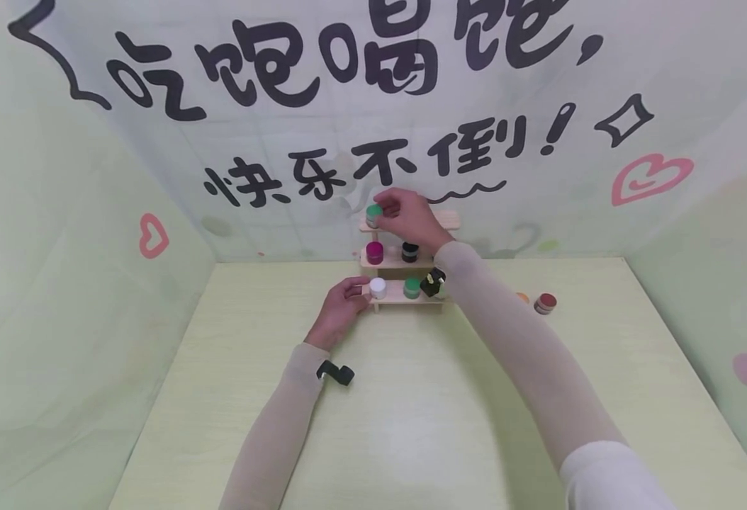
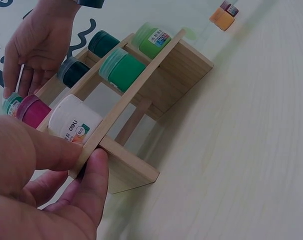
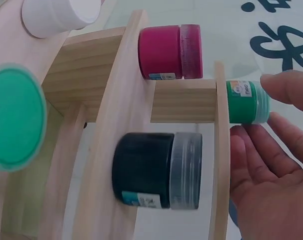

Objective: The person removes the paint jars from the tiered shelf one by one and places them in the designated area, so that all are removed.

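Note:
A small three-tier wooden rack point(image 1: 405, 300) stands against the back wall. My left hand point(image 1: 340, 308) pinches the left end of its lowest tier, thumb beside a white paint jar point(image 2: 71, 117). At the top tier's left end, my right hand point(image 1: 412, 216) holds a green paint jar point(image 3: 240, 102) by its clear lid, between thumb and fingers. The jar sits on that tier. On the middle tier are a magenta jar point(image 3: 161, 52), a very dark jar point(image 3: 144, 170) and a dark teal jar point(image 2: 102, 44). Another green jar point(image 2: 122, 70) and a light green one point(image 2: 151, 42) share the lowest tier with the white jar.
Right of the rack, a red-brown jar point(image 1: 546, 303) and an orange jar point(image 1: 523, 297) lie on the pale table point(image 1: 412, 425), the orange one partly behind my right forearm. A printed cloth wall point(image 1: 322, 234) rises close behind the rack, with side walls left and right.

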### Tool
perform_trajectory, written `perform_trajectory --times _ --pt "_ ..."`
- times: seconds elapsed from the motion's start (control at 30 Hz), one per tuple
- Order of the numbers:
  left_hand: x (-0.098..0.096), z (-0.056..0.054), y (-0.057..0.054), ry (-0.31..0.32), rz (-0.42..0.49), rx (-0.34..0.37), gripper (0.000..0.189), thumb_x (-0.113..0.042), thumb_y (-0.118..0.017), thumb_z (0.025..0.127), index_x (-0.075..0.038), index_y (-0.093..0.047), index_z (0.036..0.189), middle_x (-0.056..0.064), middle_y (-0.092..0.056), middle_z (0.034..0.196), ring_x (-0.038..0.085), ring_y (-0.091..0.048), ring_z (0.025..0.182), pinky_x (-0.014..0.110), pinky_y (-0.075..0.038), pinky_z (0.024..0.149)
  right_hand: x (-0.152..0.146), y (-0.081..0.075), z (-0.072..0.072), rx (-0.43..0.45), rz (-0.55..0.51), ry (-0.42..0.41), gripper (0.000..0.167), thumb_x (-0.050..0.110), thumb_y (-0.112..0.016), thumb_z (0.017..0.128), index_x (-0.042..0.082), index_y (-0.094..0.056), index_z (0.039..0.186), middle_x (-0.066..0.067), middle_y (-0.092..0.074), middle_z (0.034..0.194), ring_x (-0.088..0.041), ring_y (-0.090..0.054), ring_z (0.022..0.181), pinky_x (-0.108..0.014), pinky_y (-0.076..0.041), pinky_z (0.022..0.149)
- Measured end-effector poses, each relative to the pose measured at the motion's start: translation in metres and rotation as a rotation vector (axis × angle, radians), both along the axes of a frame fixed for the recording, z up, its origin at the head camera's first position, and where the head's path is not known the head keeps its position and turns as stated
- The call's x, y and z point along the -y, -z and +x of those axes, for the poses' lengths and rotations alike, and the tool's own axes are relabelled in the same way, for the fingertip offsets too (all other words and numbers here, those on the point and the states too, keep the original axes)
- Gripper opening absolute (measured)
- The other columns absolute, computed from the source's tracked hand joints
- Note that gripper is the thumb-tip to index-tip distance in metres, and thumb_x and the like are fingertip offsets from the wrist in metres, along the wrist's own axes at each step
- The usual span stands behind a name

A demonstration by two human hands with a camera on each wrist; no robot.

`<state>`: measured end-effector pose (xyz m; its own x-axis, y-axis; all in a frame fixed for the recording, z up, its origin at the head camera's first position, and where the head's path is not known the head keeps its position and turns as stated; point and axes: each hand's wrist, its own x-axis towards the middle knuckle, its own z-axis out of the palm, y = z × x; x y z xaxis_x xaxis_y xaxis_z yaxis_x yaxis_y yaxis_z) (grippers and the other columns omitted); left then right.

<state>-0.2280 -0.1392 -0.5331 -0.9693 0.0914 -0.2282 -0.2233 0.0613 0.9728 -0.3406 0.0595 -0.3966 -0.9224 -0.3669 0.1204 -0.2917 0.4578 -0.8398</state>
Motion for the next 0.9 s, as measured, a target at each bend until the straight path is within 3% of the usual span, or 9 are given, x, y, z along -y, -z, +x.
perform_trajectory --times 0.33,0.9 --pt "0.000 -0.001 0.001 -0.002 0.016 -0.007 0.042 -0.004 -0.069 0.098 -0.010 -0.064 0.139 0.016 -0.067 0.128 0.021 -0.068 0.109 0.030 -0.063 0.098 0.004 0.001 -0.003 -0.023 0.076 -0.004 0.050 0.028 -0.080 0.094 0.009 -0.066 0.139 -0.005 -0.073 0.123 -0.020 -0.068 0.114 -0.037 -0.057 0.107" --pt "0.000 -0.002 0.002 -0.002 0.035 -0.008 0.042 -0.003 -0.069 0.098 -0.008 -0.063 0.139 0.017 -0.068 0.127 0.022 -0.068 0.107 0.029 -0.062 0.096 -0.026 -0.005 0.013 -0.008 -0.059 0.047 0.046 0.027 -0.080 0.093 0.012 -0.071 0.135 -0.007 -0.074 0.124 -0.024 -0.070 0.118 -0.041 -0.061 0.103"
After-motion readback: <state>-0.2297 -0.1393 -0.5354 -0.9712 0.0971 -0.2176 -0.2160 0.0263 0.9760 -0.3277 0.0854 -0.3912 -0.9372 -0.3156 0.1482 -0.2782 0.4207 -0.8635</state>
